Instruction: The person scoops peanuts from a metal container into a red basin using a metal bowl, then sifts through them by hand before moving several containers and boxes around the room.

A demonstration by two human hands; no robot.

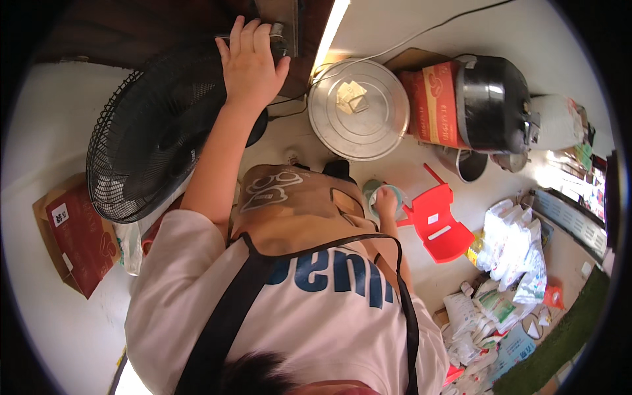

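At the top of the view, my left hand [253,72] reaches up to a dark door [164,23]. Its fingers lie over the metal door handle [277,30], with the thumb out to the right. Lower down, beside my brown apron [296,204], my right hand [387,199] is closed at the rim of a pale green container [370,188]. What the container holds, I cannot make out. A black standing fan [155,131] is just left of my left forearm.
A large round metal lid [359,125] lies ahead, with small papers on it. Right of it are a red carton [434,105] and a black pot-shaped appliance [497,102]. A red plastic chair [438,224] stands near my right hand. Bags [513,243] crowd the right; another carton [82,237] is left.
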